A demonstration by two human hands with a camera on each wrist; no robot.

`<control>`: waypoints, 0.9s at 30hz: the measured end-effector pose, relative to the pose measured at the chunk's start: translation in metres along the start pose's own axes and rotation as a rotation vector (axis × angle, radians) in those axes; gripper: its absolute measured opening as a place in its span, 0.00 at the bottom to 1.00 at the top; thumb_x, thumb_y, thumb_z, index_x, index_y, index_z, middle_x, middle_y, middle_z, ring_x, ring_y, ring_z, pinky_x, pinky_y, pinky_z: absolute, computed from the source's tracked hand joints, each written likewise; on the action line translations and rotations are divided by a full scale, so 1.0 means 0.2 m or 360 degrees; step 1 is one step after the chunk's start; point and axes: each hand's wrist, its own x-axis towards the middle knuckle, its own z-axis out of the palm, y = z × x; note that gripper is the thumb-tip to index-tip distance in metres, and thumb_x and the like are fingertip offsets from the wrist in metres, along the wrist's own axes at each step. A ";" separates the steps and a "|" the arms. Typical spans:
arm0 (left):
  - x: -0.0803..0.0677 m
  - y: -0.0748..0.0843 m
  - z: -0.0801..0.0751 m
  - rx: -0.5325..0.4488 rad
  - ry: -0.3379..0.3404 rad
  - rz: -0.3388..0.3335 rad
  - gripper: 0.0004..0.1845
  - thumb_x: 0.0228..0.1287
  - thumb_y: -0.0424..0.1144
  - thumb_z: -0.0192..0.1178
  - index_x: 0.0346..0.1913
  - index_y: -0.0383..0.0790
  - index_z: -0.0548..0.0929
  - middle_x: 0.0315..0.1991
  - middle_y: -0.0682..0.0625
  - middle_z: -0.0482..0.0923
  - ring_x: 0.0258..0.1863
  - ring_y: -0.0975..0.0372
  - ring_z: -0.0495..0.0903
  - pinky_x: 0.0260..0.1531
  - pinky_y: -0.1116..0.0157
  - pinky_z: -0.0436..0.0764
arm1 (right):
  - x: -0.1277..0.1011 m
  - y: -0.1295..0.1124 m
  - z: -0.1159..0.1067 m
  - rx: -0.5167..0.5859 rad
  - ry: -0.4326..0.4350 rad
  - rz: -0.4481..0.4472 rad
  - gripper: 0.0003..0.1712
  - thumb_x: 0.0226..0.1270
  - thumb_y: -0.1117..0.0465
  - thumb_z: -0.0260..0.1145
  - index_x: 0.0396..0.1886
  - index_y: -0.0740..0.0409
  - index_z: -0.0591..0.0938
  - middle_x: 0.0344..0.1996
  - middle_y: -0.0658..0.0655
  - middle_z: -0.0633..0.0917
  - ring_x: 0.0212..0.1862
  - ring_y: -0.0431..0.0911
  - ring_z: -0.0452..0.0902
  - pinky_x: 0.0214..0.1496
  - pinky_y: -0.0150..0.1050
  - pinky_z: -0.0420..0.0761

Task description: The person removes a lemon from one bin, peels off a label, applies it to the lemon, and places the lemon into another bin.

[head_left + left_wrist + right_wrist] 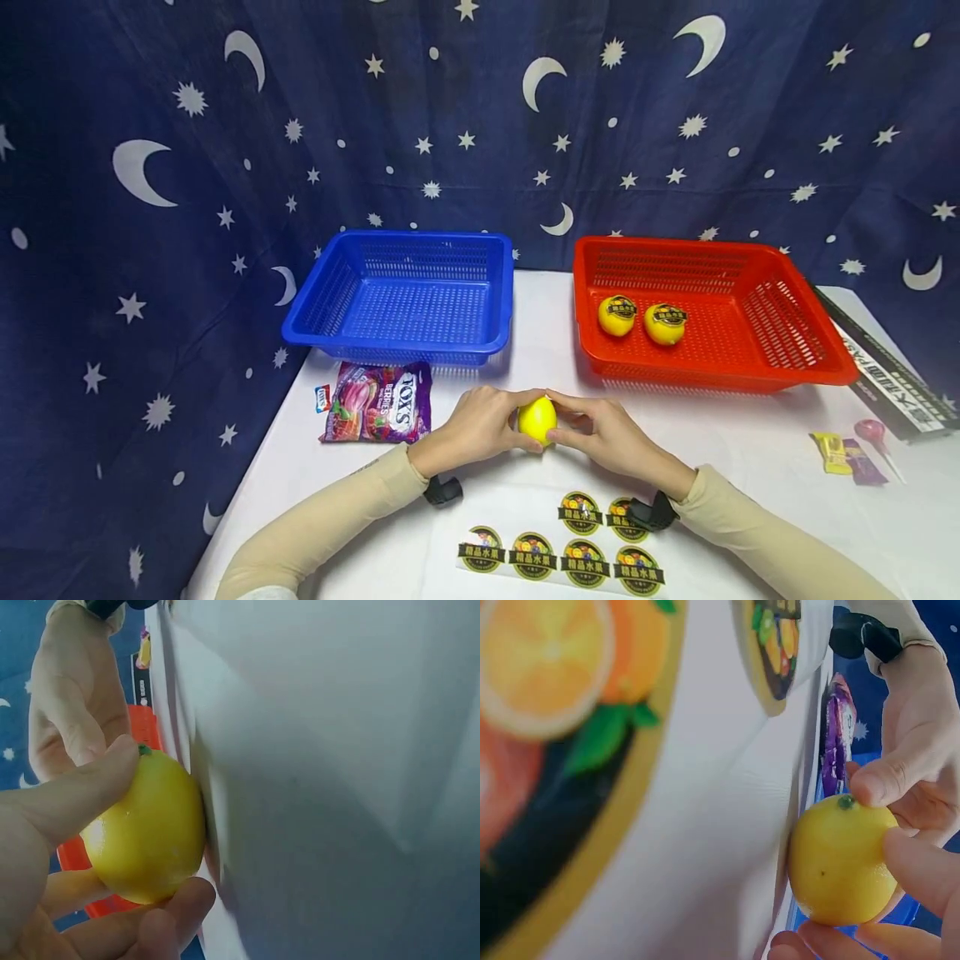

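Between both hands is a yellow lemon (537, 420) with a small green stem end, close above the white table. My left hand (483, 425) pinches it from the left, thumb on one side and fingers on the other. From the right, my right hand (611, 435) holds the same lemon between thumb and fingers. The right wrist view shows the lemon (840, 862) bare on its visible side, the left thumb near the stem. Nearer the body lies a sheet of round fruit stickers (532, 556), partly covered by the black right wrist strap.
A red basket (750, 367) at the back right holds two stickered lemons (617, 317). At the back left stands a blue basket (397, 342), with a purple candy bag (378, 402) before it. Wrapped candies (831, 452), a lollipop (870, 431) and a long black-and-white box (892, 375) lie right.
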 end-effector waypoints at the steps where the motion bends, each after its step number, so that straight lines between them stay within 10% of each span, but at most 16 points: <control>1: 0.00 0.00 0.00 -0.0008 -0.0015 -0.0013 0.41 0.49 0.59 0.79 0.68 0.53 0.80 0.19 0.60 0.69 0.19 0.71 0.62 0.20 0.74 0.65 | 0.00 0.00 0.00 -0.0020 -0.0002 0.0009 0.35 0.65 0.49 0.74 0.70 0.53 0.78 0.59 0.56 0.87 0.56 0.49 0.87 0.51 0.41 0.88; 8: -0.01 -0.01 -0.01 -0.0023 -0.0152 -0.0077 0.43 0.57 0.58 0.74 0.75 0.50 0.72 0.14 0.60 0.61 0.15 0.70 0.56 0.17 0.72 0.60 | 0.00 -0.01 -0.05 -0.0202 -0.0048 0.0109 0.36 0.66 0.44 0.72 0.71 0.52 0.77 0.63 0.55 0.84 0.61 0.50 0.83 0.58 0.51 0.84; 11: -0.02 0.01 -0.02 0.0066 -0.0177 -0.0127 0.47 0.59 0.62 0.71 0.79 0.52 0.65 0.18 0.57 0.74 0.16 0.68 0.62 0.18 0.69 0.64 | -0.05 -0.02 -0.12 -0.0263 -0.0069 0.0139 0.37 0.66 0.43 0.72 0.70 0.53 0.78 0.62 0.53 0.85 0.62 0.50 0.84 0.60 0.53 0.83; 16: -0.09 0.10 -0.05 0.0321 0.0124 -0.0125 0.53 0.55 0.68 0.71 0.79 0.49 0.63 0.55 0.49 0.86 0.36 0.60 0.84 0.26 0.63 0.80 | -0.25 -0.03 -0.23 -0.0457 -0.0063 0.0056 0.31 0.62 0.45 0.76 0.62 0.52 0.84 0.57 0.48 0.88 0.59 0.48 0.85 0.60 0.52 0.82; 20: -0.15 0.22 -0.04 0.0439 0.0360 0.0181 0.32 0.61 0.62 0.69 0.63 0.49 0.81 0.47 0.54 0.84 0.39 0.63 0.83 0.22 0.68 0.79 | -0.43 -0.07 -0.24 -0.0660 -0.0080 -0.0008 0.26 0.61 0.42 0.76 0.58 0.43 0.87 0.56 0.44 0.87 0.58 0.46 0.84 0.57 0.51 0.82; 23: -0.17 0.29 0.01 0.0534 0.0197 0.0464 0.18 0.68 0.58 0.64 0.53 0.52 0.86 0.42 0.58 0.83 0.37 0.67 0.80 0.21 0.73 0.76 | -0.52 -0.08 -0.20 -0.0796 -0.0097 -0.0050 0.23 0.60 0.40 0.75 0.54 0.38 0.89 0.58 0.46 0.86 0.58 0.46 0.82 0.55 0.51 0.83; 27: -0.18 0.36 0.11 0.0765 -0.0274 0.0622 0.24 0.72 0.63 0.57 0.57 0.49 0.82 0.44 0.58 0.79 0.37 0.67 0.75 0.20 0.74 0.74 | -0.59 -0.07 -0.14 -0.0923 -0.0085 -0.0062 0.20 0.57 0.41 0.78 0.49 0.37 0.91 0.61 0.48 0.84 0.61 0.48 0.80 0.56 0.53 0.82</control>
